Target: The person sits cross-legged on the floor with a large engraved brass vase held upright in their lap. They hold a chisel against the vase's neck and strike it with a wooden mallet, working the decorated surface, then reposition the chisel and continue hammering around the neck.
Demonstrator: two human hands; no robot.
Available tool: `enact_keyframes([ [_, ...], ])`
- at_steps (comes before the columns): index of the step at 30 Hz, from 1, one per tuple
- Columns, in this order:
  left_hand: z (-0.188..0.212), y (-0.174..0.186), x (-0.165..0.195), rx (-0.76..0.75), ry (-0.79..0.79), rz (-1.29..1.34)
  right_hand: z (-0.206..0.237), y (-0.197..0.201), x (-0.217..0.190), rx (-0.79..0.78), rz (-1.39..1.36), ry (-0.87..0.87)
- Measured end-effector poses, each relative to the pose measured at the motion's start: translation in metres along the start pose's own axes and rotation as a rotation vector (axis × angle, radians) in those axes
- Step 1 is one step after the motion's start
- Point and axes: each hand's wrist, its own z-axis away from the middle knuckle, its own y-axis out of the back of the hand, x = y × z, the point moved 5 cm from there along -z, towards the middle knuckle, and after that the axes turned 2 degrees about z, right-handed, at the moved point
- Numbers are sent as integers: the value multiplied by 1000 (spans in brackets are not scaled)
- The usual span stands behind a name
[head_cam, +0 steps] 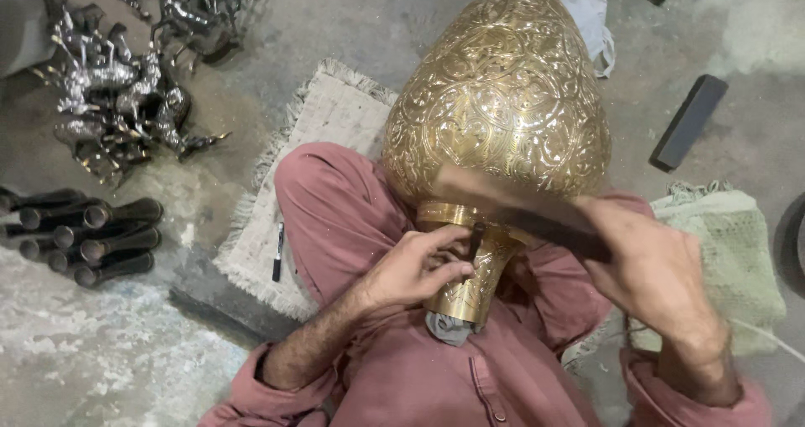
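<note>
From my feed, the dark tool (545, 221) in the right hand (654, 276) is smeared by motion blur, so I can't tell its shape. The brass vase (503, 100) is cut off by the top edge of the frame, and its mouth is hidden against the lap. The silvery figurines (109, 91) at upper left run out of the frame.

Dusty-pink buttoned garment (436, 377), rolled sleeves

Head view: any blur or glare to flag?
Head view: the tool in the right hand is smeared by motion blur across the brass vase; bright specular glints on the vase's engraved belly; left hand at the neck is fairly sharp; silver figurines top left show small highlights.
</note>
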Motion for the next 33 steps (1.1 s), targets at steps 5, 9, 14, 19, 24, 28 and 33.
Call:
enact_keyframes([
  [5, -17, 0, 7, -242, -80, -27, 37, -28, 27, -40, -209, -184],
  [9, -27, 0, 12, -349, -162, -148, 60, -46, 34, 101, -305, -162],
  [14, -32, -2, 12, -422, -210, -220, 82, -63, 48, 180, -256, -212],
  [19, -31, -1, 8, -431, -189, -231, 90, -75, 61, 98, -210, -277],
  [24, -29, 1, 7, -410, -214, -237, 86, -73, 51, 169, -123, -120],
  [28, -29, -1, 3, -469, -163, -258, 84, -75, 50, 124, -307, -290],
  [33, -31, 1, 4, -434, -235, -205, 80, -63, 40, 241, -517, -169],
])
